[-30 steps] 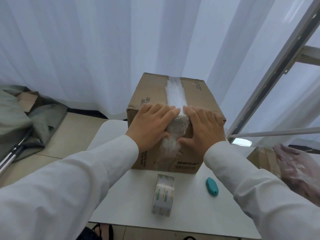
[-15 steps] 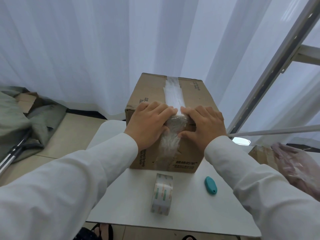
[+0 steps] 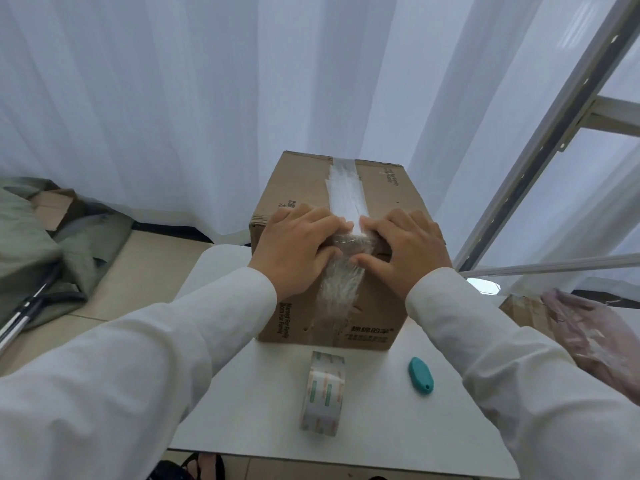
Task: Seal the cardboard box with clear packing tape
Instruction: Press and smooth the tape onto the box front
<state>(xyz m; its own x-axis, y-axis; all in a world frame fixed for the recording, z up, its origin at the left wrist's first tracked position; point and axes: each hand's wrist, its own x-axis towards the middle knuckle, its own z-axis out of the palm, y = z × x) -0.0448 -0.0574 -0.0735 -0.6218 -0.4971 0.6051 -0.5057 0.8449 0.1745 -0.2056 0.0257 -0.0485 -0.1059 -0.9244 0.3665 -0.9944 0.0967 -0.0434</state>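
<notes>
Clear tape strip down the cardboard box seam, near end wrinkled over the front edge. Left hand and right hand spread flat, pressing it, edged slightly apart since a second ago. Looks nearly sealed. Tape roll and teal cutter on white table, curtains behind.

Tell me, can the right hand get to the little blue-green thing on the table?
Probably yes. The cutter lies in the open on the table, just below and near the right hand, with nothing between them. That hand is busy though: it presses tape onto the box.
</notes>
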